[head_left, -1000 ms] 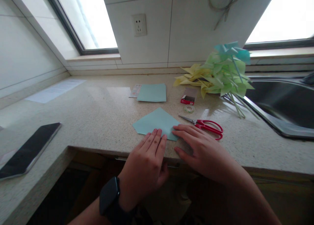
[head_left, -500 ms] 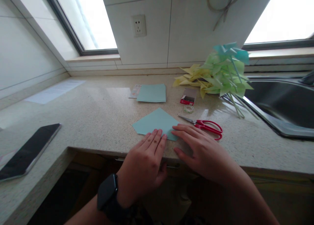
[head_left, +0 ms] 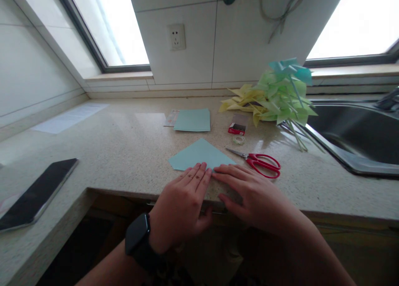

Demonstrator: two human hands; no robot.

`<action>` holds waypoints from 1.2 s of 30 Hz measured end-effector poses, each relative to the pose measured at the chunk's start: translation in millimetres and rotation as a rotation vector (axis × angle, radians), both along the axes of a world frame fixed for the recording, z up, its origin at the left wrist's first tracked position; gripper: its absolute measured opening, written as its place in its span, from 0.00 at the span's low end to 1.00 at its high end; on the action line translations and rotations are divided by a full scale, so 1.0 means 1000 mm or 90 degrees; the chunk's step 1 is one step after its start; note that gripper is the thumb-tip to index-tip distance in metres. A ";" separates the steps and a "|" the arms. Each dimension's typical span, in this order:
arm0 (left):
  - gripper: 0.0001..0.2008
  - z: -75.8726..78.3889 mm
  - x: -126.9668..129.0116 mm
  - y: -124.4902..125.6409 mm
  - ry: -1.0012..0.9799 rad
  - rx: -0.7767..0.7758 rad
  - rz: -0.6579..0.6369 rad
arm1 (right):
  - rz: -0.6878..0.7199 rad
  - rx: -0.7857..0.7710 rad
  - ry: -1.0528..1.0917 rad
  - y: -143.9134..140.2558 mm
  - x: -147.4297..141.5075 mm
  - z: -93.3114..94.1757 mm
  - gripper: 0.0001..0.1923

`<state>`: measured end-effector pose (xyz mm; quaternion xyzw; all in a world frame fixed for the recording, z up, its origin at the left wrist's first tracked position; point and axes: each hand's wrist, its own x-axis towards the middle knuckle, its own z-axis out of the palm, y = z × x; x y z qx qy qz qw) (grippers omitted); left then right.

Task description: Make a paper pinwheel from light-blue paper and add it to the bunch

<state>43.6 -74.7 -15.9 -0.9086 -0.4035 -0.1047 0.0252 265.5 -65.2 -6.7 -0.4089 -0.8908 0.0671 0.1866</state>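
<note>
Two hands flat, fingers extended, gripping nothing: left hand (head_left: 183, 203) and right hand (head_left: 252, 194) press the near edge of a light blue folded paper (head_left: 199, 155) on the counter (head_left: 124, 153). Red scissors (head_left: 260, 161) lie just right.

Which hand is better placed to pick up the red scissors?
Right. The right hand lies beside the red-handled metal scissors; the left hand presses the light blue folded paper, farther away.

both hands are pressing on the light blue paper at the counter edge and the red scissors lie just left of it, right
Not quite. In the head view the red scissors lie to the right of the light blue paper, not left. The left hand and right hand do press on its near edge.
</note>
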 end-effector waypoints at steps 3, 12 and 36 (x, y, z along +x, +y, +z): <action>0.39 0.000 0.000 0.001 -0.002 -0.005 -0.003 | -0.005 -0.005 -0.004 0.000 0.000 0.000 0.24; 0.42 0.001 0.000 0.005 -0.011 -0.029 -0.017 | -0.009 -0.001 -0.012 0.002 -0.001 -0.001 0.26; 0.46 0.006 0.003 0.019 0.010 -0.044 -0.024 | -0.002 0.007 -0.004 0.002 -0.001 -0.002 0.27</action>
